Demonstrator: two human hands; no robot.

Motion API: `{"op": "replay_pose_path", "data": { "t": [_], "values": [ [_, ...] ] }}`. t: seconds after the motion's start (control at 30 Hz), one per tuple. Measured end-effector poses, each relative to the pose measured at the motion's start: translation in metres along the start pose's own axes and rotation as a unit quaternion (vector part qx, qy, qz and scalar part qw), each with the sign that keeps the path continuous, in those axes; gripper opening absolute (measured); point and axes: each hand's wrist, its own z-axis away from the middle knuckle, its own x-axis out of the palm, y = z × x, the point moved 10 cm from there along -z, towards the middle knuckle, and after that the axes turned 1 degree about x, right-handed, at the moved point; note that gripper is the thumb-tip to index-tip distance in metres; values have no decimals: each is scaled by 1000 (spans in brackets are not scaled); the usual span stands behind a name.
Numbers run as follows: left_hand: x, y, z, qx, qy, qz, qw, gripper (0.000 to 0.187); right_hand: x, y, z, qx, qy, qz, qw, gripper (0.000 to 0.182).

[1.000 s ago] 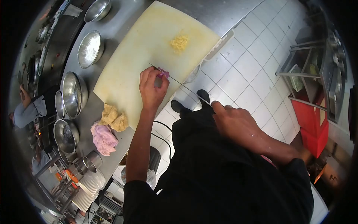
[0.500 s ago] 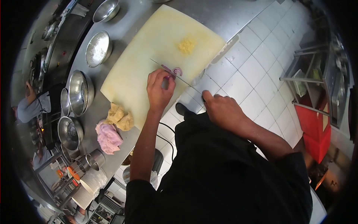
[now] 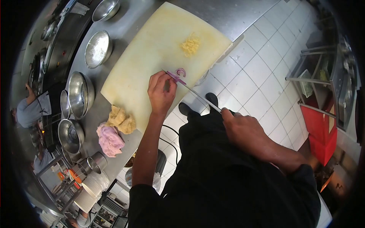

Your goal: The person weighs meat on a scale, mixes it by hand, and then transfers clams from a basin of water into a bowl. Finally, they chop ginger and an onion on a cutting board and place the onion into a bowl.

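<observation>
My right hand is closed round the handle of a long, thin knife. The blade slants up and left over the board's edge, with its tip close to my left fingertips. My left hand rests on the pale cutting board, fingers curled and pinched on a piece of red onion mostly hidden beneath them. A cut purple slice lies along the blade by those fingers. Just beyond it is a curled red onion slice. Farther up the board sits a small pile of yellow shreds.
Left of the board, metal bowls line the steel counter. A tan cloth and a pink cloth lie by its lower corner. Stacked containers stand lower left. Another person is at far left.
My right hand has drawn the knife back, down and to the right, so its tip now sits near my left fingers. A purple slice shows beside the blade. My left hand has barely moved.
</observation>
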Motion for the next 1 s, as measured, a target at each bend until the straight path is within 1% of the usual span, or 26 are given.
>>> {"op": "replay_pose_path", "data": {
  "t": [0.1, 0.17, 0.27, 0.33, 0.43, 0.53, 0.73, 0.83, 0.93, 1.0],
  "values": [
    [0, 0, 1, -11, -1, 8, 1000, 18, 19, 3, -36, -26, 30, 13, 999, 21],
    [0, 0, 1, -8, 1, 1, 1000, 17, 12, -2, -52, -47, 48, 18, 998, 22],
    [1, -3, 3, -7, -1, 5, 1000, 16, -2, -8, -49, -56, 54, 15, 997, 21],
    [1, -2, 3, -7, -1, 2, 1000, 16, -10, -12, -29, -58, 54, 20, 997, 18],
    [-1, -1, 3, -3, 6, -2, 1000, 15, -13, -12, -8, -31, 7, 4, 999, 14],
    [-3, 0, 3, 2, 13, 0, 1000, 16, -9, -8, 1, -32, 11, 11, 999, 13],
    [-4, -2, 4, -9, 16, 7, 1000, 16, 5, -6, -10, -12, -27, -11, 999, 14],
    [-3, -1, 3, -5, 16, 3, 1000, 14, 16, -5, -49, -45, 31, 1, 999, 16],
    [-4, 0, 5, -12, 14, -4, 1000, 13, 6, -10, -63, -79, 80, 7, 994, 17],
    [-4, -2, 2, -14, 19, -2, 1000, 13, -4, -11, -56, -70, 69, -5, 995, 19]
  ]
}}
